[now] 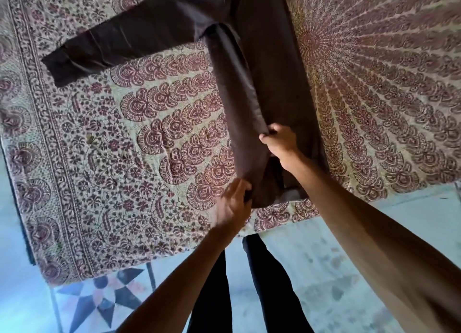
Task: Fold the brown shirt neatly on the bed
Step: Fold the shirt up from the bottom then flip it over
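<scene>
The brown shirt [272,66] lies lengthwise on the bed [104,158], its hem toward me. Its left side is folded over toward the middle as a long strip, and one sleeve [119,46] stretches out flat to the left. My left hand [234,205] pinches the folded strip at the hem corner near the bed's front edge. My right hand [278,140] grips the same folded edge farther up, fingers closed on the cloth. The shirt's top runs out of the frame.
A patterned cream and maroon bedspread [386,96] covers the bed. My legs in dark trousers [264,283] stand at the front edge on a pale floor [336,258], with a star-patterned tile [104,300] at lower left.
</scene>
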`<act>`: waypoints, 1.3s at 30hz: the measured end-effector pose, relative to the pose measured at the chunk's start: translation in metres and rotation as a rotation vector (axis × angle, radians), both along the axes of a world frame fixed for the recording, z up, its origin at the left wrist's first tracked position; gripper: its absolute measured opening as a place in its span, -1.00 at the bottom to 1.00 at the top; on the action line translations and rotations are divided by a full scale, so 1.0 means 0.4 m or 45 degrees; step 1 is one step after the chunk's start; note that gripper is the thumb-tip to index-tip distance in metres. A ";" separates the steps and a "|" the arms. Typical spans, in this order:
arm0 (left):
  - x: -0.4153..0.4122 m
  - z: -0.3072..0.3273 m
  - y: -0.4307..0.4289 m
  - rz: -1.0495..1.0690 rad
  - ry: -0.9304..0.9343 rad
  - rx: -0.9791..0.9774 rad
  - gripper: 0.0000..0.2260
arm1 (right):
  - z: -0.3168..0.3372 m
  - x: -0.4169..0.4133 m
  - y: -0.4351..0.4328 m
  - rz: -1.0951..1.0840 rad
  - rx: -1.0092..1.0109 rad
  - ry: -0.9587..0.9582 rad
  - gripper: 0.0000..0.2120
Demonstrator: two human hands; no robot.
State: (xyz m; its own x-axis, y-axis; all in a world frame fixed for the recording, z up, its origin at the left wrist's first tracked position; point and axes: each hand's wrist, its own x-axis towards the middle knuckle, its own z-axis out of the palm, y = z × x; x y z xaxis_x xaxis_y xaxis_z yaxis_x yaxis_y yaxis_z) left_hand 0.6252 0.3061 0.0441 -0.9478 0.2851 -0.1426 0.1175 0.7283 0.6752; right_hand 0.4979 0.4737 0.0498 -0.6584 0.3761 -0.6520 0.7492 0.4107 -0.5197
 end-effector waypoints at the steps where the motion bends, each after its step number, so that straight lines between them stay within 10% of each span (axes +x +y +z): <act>1: 0.022 -0.001 -0.003 -0.064 -0.023 -0.046 -0.70 | -0.002 0.010 -0.003 -0.029 -0.027 -0.024 -0.79; 12: 0.034 -0.048 -0.005 -0.062 -0.142 -0.299 -0.50 | -0.030 0.123 -0.001 0.190 0.088 -0.167 -0.93; 26: -0.056 -0.024 -0.031 -0.481 -0.189 -0.316 -0.81 | 0.020 0.147 0.003 0.545 0.477 -0.296 -0.71; 39: -0.712 0.003 -0.031 -0.166 0.048 -0.352 -0.83 | 0.063 -0.324 -0.021 0.578 0.547 0.019 -0.71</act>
